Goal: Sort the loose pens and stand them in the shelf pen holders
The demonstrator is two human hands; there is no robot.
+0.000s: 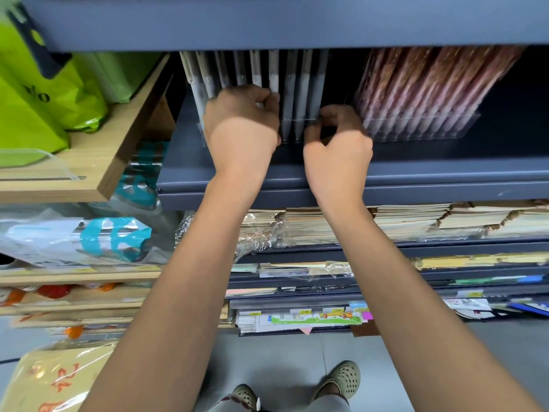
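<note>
**Grey pens** (292, 84): a row standing upright in a clear holder (297, 130) at the back of the dark blue shelf (445, 173). Tips are down, and the tops are hidden behind the board above. The picture is blurred, so the count is not legible.

**Left hand** (242, 117): reached forward and up into the shelf, with the forearm extended and the back of the hand toward the camera. The fingers are curled over the left part of the row and closed round some of the grey pens. The thumb is hidden.

**Right hand** (337, 138): reached in alongside, with the forearm extended and the wrist slightly bent. It sits at the right end of the holder, in the gap between it and the red pens (421, 84). Fingers and thumb curl inward toward the holder's end; whether they grip anything cannot be told.

**Both hands**: near each other but apart, with a few grey pens showing between them.

**Red pens**: a dense row leaning left in a second holder (445, 127), on the same shelf, just right of the right hand.

**Surroundings**: green bags (35, 108) on a wooden shelf (98, 156) to the left; paper stacks (416, 218) on the shelves below; two sandalled feet (341, 379) on the grey floor
</note>
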